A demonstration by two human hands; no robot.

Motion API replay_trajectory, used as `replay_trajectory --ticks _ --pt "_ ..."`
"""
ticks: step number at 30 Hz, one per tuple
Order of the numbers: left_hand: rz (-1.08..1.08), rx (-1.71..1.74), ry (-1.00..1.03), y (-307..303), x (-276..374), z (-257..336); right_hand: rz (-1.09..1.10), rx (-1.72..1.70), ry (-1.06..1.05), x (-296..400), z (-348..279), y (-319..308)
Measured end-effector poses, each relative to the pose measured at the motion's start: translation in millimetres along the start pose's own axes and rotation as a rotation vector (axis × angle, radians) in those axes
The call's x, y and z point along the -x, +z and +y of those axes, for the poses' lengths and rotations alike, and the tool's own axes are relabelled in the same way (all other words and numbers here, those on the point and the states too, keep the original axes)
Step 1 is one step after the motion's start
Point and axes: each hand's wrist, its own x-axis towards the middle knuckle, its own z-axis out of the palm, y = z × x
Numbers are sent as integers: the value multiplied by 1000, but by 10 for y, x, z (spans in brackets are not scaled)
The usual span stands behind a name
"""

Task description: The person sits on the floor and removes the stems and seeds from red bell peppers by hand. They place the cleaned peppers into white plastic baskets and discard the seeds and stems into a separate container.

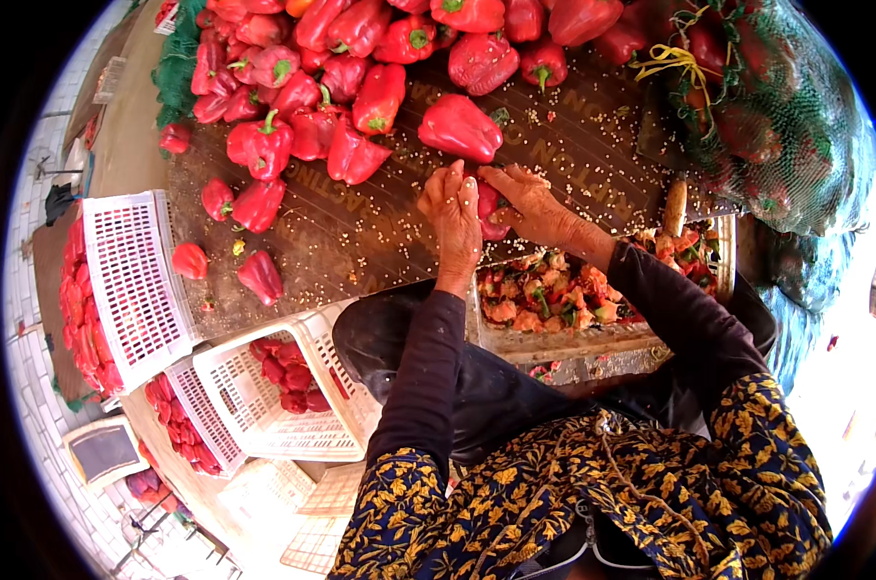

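Observation:
Low over the brown board [336,246], a red bell pepper [490,210] is held between my two hands, partly hidden by them. My left hand [449,217] grips its left side with bent fingers, and pale seeds stick to the skin. From the right, my right hand [536,206] reaches across it, forefinger at its far end and thumb on its near part. Just beyond my fingertips lies another whole red bell pepper [461,129]. Below my right forearm, a tray [554,351] holds pepper cores with seeds and green stems. No blade is visible in either hand.
Many red bell peppers [380,98] are heaped at the far side. A green mesh sack [793,130] of peppers stands at right, near a wooden handle [675,206] in the tray. White plastic crates [220,377] with red pepper pieces stand left of my knees. Seeds litter the board.

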Motion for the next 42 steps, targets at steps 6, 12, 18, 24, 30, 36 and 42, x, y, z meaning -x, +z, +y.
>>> replay_trajectory --ticks 6,12,18,24,30,36,42 --pt "-57 39 -69 15 -70 109 247 275 106 -203 -96 225" --pt "-219 6 102 -265 -76 21 266 58 103 -157 -170 221" --pt "-367 205 64 -169 142 160 174 -69 90 168 67 156" --pt "-424 146 110 -110 295 169 8 -97 -29 346 131 24" --pt "-203 -46 228 -19 487 360 255 -225 8 348 155 105" --pt "-210 11 183 21 292 366 226 -265 130 279 48 63" --pt "-235 133 150 -28 267 309 280 -358 38 328 48 120"
